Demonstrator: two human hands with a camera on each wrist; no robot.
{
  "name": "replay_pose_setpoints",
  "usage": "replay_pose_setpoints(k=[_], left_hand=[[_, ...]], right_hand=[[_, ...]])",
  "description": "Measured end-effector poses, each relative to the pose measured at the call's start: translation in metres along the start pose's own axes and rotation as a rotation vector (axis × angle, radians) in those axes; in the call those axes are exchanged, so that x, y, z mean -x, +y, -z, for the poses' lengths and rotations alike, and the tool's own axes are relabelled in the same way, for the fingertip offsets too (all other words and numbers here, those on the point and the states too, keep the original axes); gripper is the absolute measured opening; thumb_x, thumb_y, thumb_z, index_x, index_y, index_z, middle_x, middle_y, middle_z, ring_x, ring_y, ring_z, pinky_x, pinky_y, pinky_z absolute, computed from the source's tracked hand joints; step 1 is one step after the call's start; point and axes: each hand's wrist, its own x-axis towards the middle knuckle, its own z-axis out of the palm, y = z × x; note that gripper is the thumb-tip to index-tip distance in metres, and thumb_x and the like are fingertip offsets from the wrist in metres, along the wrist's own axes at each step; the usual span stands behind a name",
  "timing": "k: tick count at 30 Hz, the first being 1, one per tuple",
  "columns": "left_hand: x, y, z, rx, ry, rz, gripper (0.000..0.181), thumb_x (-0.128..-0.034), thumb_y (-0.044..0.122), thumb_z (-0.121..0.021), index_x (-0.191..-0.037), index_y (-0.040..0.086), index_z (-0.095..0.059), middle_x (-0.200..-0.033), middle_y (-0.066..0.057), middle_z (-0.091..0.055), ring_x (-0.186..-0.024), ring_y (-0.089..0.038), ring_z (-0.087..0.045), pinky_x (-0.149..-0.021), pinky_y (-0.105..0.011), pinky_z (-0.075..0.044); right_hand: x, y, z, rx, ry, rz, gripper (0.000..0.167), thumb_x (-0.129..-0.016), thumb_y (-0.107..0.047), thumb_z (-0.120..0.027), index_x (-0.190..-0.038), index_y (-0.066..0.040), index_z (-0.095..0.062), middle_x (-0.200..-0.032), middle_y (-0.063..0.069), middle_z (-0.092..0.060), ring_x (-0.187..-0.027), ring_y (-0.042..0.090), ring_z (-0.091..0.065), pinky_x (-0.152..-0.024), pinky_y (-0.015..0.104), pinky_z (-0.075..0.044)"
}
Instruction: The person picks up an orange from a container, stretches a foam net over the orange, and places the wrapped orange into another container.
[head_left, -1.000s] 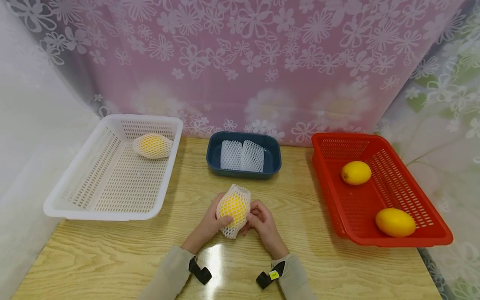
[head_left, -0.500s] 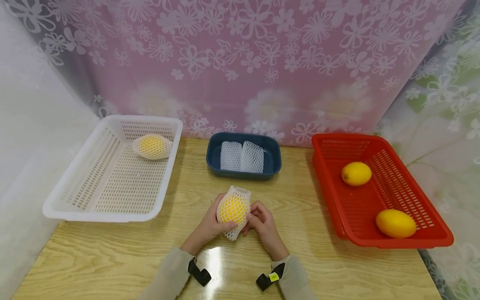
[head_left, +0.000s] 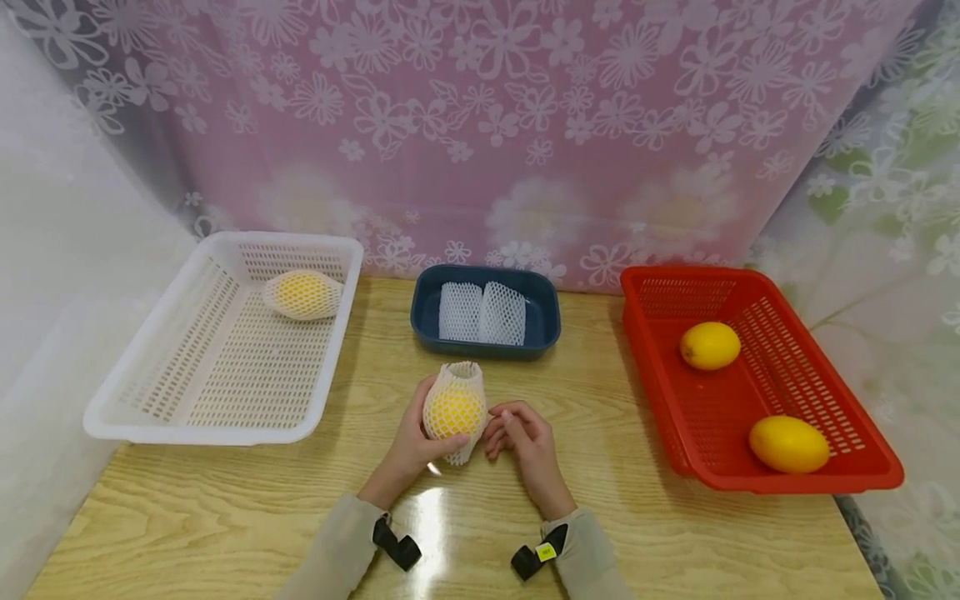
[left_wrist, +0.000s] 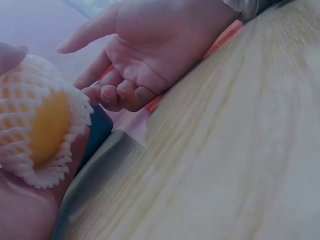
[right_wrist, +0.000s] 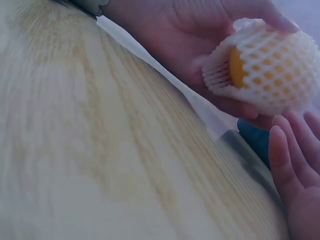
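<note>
A yellow lemon in a white foam net [head_left: 454, 410] is held above the table by the left hand [head_left: 408, 450], whose thumb lies across its front. The right hand [head_left: 531, 454] is just right of the net, fingers loosely bent, holding nothing. In the left wrist view the right hand [left_wrist: 155, 45] shows its palm beside the netted lemon [left_wrist: 47, 125]. The right wrist view shows the left hand [right_wrist: 190, 45] around the netted lemon [right_wrist: 272, 67], with the right hand's fingers [right_wrist: 282, 150] below it.
A white basket [head_left: 318, 392] at the left holds one netted lemon [head_left: 302, 294]. Two empty foam nets [head_left: 482, 314] lie in a dark blue tray [head_left: 487, 350] at the back. In the red basket [head_left: 697, 425] at the right are two bare lemons [head_left: 710, 346].
The left hand has shifted slightly left and up with the netted lemon, turning it more upright. The right hand has let go of the net, and its fingers have loosened.
</note>
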Motion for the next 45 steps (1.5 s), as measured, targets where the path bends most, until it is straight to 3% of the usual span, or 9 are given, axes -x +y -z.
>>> replay_pose_setpoints(k=[3, 8, 11, 16, 22, 30, 35, 38, 45], left_hand=[[0.000, 0.001, 0.000, -0.016, -0.003, -0.004, 0.091, -0.0743, 0.004, -0.085, -0.150, 0.010, -0.034, -0.138, -0.012, -0.046, -0.115, -0.025, -0.050, -0.092, -0.034, -0.048], [0.004, 0.012, 0.000, -0.061, 0.086, 0.045, 0.092, -0.0715, -0.002, -0.084, -0.148, 0.016, -0.037, -0.137, -0.011, -0.047, -0.117, -0.027, -0.048, -0.095, -0.038, -0.046], [0.008, 0.034, 0.000, -0.130, 0.100, 0.085, 0.091, -0.0722, 0.002, -0.085, -0.148, 0.019, -0.038, -0.137, -0.010, -0.047, -0.118, -0.029, -0.047, -0.095, -0.042, -0.045], [0.016, 0.083, -0.001, -0.204, 0.030, 0.128, 0.091, -0.0728, 0.008, -0.087, -0.148, 0.023, -0.037, -0.137, -0.010, -0.046, -0.115, -0.031, -0.048, -0.089, -0.042, -0.049], [0.024, 0.136, 0.009, -0.193, -0.012, 0.073, 0.092, -0.0718, -0.002, -0.084, -0.148, 0.016, -0.037, -0.135, -0.014, -0.045, -0.110, -0.034, -0.052, -0.080, -0.040, -0.055], [0.023, 0.199, 0.038, -0.236, 0.007, -0.033, 0.093, -0.0680, -0.018, -0.078, -0.147, 0.008, -0.036, -0.132, -0.017, -0.043, -0.105, -0.026, -0.054, -0.075, -0.034, -0.057], [0.015, 0.218, 0.065, -0.312, 0.004, -0.153, 0.100, -0.0580, -0.026, -0.079, -0.144, 0.002, -0.037, -0.132, -0.017, -0.047, -0.107, -0.024, -0.053, -0.078, -0.026, -0.055], [0.007, 0.224, 0.084, -0.463, 0.026, -0.186, 0.101, -0.0535, -0.025, -0.082, -0.141, 0.000, -0.038, -0.130, -0.012, -0.050, -0.107, -0.022, -0.053, -0.080, -0.021, -0.051], [-0.014, 0.226, 0.128, -0.820, 0.114, -0.099, 0.102, -0.0565, -0.013, -0.089, -0.142, 0.008, -0.037, -0.128, 0.003, -0.047, -0.106, -0.012, -0.050, -0.082, -0.013, -0.044]], right_hand=[[-0.001, -0.001, 0.000, 0.001, 0.004, -0.010, 0.035, -0.106, -0.018, -0.047, -0.108, 0.016, -0.055, -0.083, 0.034, -0.058, -0.065, 0.020, -0.063, -0.057, 0.032, -0.056], [-0.001, 0.000, -0.002, 0.011, -0.011, -0.024, 0.037, -0.106, -0.018, -0.047, -0.105, 0.017, -0.056, -0.083, 0.035, -0.059, -0.065, 0.021, -0.063, -0.057, 0.033, -0.056], [-0.001, 0.000, -0.003, 0.018, -0.019, -0.038, 0.041, -0.106, -0.021, -0.047, -0.105, 0.020, -0.055, -0.083, 0.034, -0.059, -0.066, 0.021, -0.063, -0.058, 0.033, -0.056], [-0.001, -0.001, -0.003, 0.021, -0.015, -0.046, 0.040, -0.106, -0.020, -0.047, -0.105, 0.020, -0.055, -0.083, 0.033, -0.060, -0.066, 0.020, -0.063, -0.058, 0.032, -0.055], [-0.001, -0.003, -0.003, 0.015, -0.022, -0.031, 0.039, -0.106, -0.017, -0.047, -0.104, 0.021, -0.054, -0.084, 0.036, -0.058, -0.066, 0.020, -0.062, -0.058, 0.034, -0.056], [-0.001, -0.003, -0.001, 0.038, -0.027, -0.034, 0.038, -0.106, -0.018, -0.047, -0.104, 0.020, -0.054, -0.084, 0.036, -0.057, -0.067, 0.020, -0.062, -0.058, 0.033, -0.056], [-0.001, -0.002, 0.000, 0.035, -0.029, -0.047, 0.039, -0.106, -0.019, -0.049, -0.104, 0.020, -0.055, -0.085, 0.035, -0.057, -0.067, 0.019, -0.062, -0.059, 0.032, -0.056], [-0.001, -0.002, 0.001, 0.034, -0.028, -0.056, 0.039, -0.105, -0.018, -0.049, -0.104, 0.020, -0.055, -0.085, 0.035, -0.057, -0.067, 0.018, -0.062, -0.059, 0.031, -0.056], [0.000, -0.002, 0.001, 0.022, -0.034, -0.055, 0.039, -0.105, -0.018, -0.050, -0.104, 0.021, -0.054, -0.084, 0.037, -0.056, -0.066, 0.017, -0.062, -0.060, 0.029, -0.056]])
